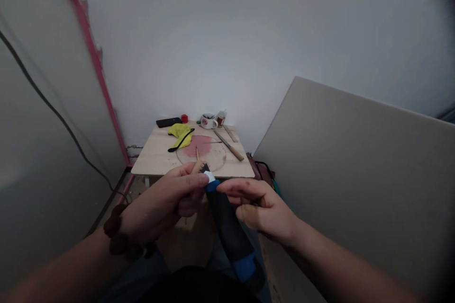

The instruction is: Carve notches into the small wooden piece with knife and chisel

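My left hand (pixel 188 189) is closed near the tip of a blue-and-black handheld power tool (pixel 227 222), its thumb at the white part by the head. A small light wooden piece (pixel 199 165) shows between its fingers, with a notched edge against the dark tip. The tool slants down toward my lap. My right hand (pixel 265 206) is at the tool's right side, fingers loosely curved and thumb apart, not wrapped round the body. Its index fingertip is at the blue collar; whether it presses there I cannot tell. A brown patch covers part of the thumb.
Ahead stands a small wooden table (pixel 152 158) with a yellow cloth (pixel 180 135), a wooden-handled file (pixel 231 147), a white mug (pixel 208 121), a black phone (pixel 168 122) and a red item (pixel 184 118). A large pale panel (pixel 355 165) rises at right, a pink frame (pixel 94 57) at left.
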Available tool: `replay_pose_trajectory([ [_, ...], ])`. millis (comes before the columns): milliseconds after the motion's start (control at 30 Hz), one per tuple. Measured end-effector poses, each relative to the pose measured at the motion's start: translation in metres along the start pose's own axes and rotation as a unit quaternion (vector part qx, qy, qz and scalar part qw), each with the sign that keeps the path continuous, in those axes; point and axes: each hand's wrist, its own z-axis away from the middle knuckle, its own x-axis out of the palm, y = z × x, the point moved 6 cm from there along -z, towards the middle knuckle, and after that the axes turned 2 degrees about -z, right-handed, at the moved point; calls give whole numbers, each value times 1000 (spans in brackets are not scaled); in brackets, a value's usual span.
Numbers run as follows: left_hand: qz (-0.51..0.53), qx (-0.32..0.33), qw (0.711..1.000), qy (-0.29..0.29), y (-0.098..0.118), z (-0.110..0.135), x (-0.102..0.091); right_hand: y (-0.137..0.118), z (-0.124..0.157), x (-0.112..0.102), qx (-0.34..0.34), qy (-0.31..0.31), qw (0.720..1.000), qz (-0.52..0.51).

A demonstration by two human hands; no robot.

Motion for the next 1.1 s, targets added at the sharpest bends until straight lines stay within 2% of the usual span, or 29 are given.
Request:
replay_pose_trajectory([
  [133,6,20,1000,12,0,-3,-1,10,9,11,85,23,983,-160],
  [267,17,26,999,22,-4,-4,1,6,13,20,154,60,965,-205],
  [433,47,2,999,23,-8,-4,4,-3,12,3,116,115,980,-115],
  [500,34,-3,999,27,-7,-4,7,-7,9,-5,78,95,990,-73],
  [600,-30,30,998,47,0,-4,9,-8,7,-16,57,63,996,14],
  [700,-81,22,996,35,1,-9,10,-9,7,-26,36,52,985,163],
  [800,-115,26,990,79,5,-10,3,-13,8,-30,-16,49,958,281],
  [933,-198,31,973,117,16,-4,6,-12,3,-24,-50,34,941,333],
  [1100,-213,37,970,108,17,-7,11,-5,-4,-19,-47,53,941,330],
])
